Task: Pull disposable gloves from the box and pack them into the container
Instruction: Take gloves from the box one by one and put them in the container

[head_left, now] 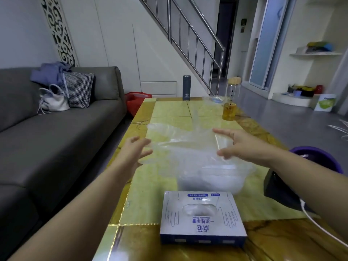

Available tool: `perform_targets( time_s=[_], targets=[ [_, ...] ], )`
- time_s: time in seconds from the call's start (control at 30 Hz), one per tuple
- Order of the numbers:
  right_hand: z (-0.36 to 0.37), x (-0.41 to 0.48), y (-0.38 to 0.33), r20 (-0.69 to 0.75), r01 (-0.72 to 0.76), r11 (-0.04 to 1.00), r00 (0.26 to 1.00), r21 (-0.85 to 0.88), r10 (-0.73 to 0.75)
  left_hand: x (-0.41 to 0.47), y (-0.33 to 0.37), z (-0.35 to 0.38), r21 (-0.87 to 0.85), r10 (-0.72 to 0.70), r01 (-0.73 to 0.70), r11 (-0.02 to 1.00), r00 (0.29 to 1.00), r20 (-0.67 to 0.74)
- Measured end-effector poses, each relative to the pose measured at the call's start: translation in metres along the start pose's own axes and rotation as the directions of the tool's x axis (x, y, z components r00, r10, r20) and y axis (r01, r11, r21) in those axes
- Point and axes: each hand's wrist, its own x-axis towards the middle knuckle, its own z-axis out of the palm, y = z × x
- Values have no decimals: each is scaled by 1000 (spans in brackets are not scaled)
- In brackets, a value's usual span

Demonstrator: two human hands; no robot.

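A thin, clear, crinkled plastic glove (180, 140) is stretched flat in the air between two hands, its fingers pointing left and far. The left hand (138, 149) pinches its left edge between thumb and fingers, and the right hand (243, 146) pinches its right edge, both only loosely closed. Below it is a clear container (212, 178), and just nearer is the white-and-blue glove box (202, 215). The yellow table (169, 108) is bare beyond the hands as far as a dark flask (186, 87) and an amber jar (229, 108). A grey sofa (56, 129) lines the table's left edge.
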Motion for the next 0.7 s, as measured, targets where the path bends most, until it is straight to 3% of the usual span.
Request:
perform_targets(
  time_s=[0.07,0.1,0.13,0.17,0.2,0.23,0.27,0.3,0.33,0.4,0.47,0.6,0.7],
  targets=[
    [2,10,14,24,-64,996,998,-69,66,14,-4,-10,-49,-48,39,998,976,-211],
    [2,13,20,19,-82,992,996,-100,85,16,-3,-13,10,29,-27,1000,946,-323],
    [3,18,26,13,-99,987,995,-126,102,13,0,-12,127,193,-156,980,904,-381],
    [3,22,29,5,-112,982,993,-150,114,7,6,-5,293,417,-326,899,841,-344],
    [3,27,33,3,-128,976,991,-176,130,1,14,7,456,620,-493,741,762,-185],
    [3,33,37,4,-143,969,989,-202,147,-3,22,23,570,711,-614,546,700,72],
    [4,38,40,11,-161,960,986,-230,168,-6,27,41,631,660,-685,365,668,343],
    [4,42,44,24,-185,950,980,-251,197,-3,28,58,667,494,-708,231,676,547],
    [4,45,47,39,-216,941,971,-259,234,2,27,73,700,283,-701,132,704,651],
    [4,49,53,70,-274,924,951,-268,302,17,21,95,758,-56,-652,-15,757,651],
    [5,52,57,94,-297,899,935,-323,342,32,14,110,778,-218,-620,-101,777,591],
    [6,58,50,126,-241,763,914,-600,387,49,4,129,755,-322,-634,-169,759,566],
    [3,59,41,-7,-140,494,965,-858,261,57,-3,138,745,-355,-639,-192,753,554]
  ],
)
